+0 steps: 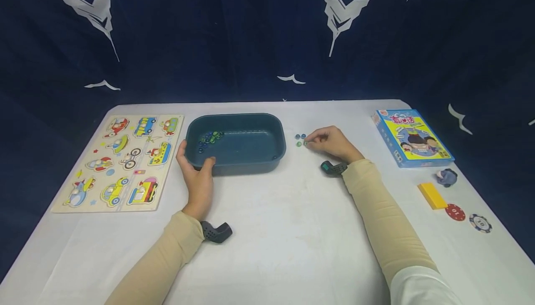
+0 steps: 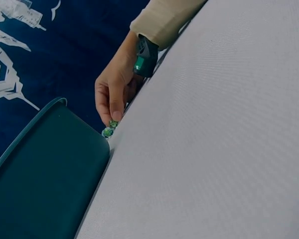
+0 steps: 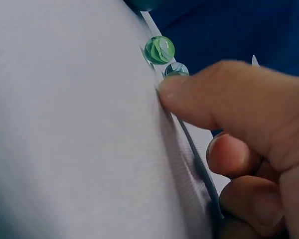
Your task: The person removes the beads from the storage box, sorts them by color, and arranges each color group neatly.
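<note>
A dark teal plastic tub [image 1: 251,168] stands mid-table. My left hand [image 1: 198,182] grips its near left corner, thumb over the front rim and fingers along the left side. Inside, several blue and green marbles [image 1: 211,139] lie to the left, and a single dark marble [image 1: 274,157] lies near the right end. Just right of the tub, my right hand [image 1: 332,143] pinches a green marble [image 2: 113,123] at table level with thumb and fingertips. Beside these fingertips rest another green marble [image 3: 160,50] and two blue marbles [image 1: 300,136].
A wooden vehicle puzzle board [image 1: 121,165] lies left of the tub. On the right are a blue and yellow box [image 1: 414,138], a small grey-blue figure [image 1: 446,178], a yellow block [image 1: 432,196], a red chip [image 1: 455,212] and a black-and-white chip [image 1: 480,223].
</note>
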The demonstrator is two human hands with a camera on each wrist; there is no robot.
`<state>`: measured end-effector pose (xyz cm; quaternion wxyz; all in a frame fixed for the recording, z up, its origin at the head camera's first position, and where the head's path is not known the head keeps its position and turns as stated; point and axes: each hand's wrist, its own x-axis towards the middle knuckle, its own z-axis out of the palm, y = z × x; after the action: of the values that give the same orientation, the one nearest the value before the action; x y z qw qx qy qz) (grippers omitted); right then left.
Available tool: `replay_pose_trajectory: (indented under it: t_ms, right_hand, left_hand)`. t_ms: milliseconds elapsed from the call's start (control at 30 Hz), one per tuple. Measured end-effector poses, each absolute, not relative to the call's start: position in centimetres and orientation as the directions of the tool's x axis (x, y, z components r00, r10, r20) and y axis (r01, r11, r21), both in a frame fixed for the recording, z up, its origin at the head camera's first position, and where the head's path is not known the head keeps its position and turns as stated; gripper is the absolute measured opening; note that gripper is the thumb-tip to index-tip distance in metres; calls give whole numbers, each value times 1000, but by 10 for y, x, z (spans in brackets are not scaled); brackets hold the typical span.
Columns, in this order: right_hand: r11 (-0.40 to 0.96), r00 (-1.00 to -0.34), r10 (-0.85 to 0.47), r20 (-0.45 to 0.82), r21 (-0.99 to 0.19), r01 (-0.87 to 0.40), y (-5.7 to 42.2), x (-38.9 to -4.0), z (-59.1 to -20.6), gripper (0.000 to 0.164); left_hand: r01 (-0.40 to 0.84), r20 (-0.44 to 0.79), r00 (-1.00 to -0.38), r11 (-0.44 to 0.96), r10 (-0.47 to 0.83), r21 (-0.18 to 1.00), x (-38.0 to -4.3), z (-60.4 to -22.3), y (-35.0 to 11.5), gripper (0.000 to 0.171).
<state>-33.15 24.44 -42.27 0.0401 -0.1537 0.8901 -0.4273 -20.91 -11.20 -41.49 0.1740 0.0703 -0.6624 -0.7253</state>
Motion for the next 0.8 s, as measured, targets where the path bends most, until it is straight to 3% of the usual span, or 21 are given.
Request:
replay_pose_trajectory:
  t_ms: [133,267,467,633,800]
  right_hand:
    - [577,-944,-322,67,-777,-252,242,-339,-427,21]
    - [484,-956,-288,59,-852,-198,241,-340,-422,27]
    - [348,-950,-267,161,-903,-251,221,-336,-384,23]
    - [338,-896,-402,188,-879,-337,183,-332,-343,16]
    - [353,-805,-581,118,-855,-380,139,-338,-324,20]
  left_hand:
    - [179,146,-918,-56,-368,982,-218,-431,-120,78]
    - [192,155,-905,-55,-397,980,-220,-437,-123,77]
    - [197,160,-896,-48,-414,979,-219,-439,-123,78]
    - [201,167,-898,-42,-407,979,-222,-441,-122,78]
    - [200,170,-909,-40,-381,979,-225,-442,-119,78]
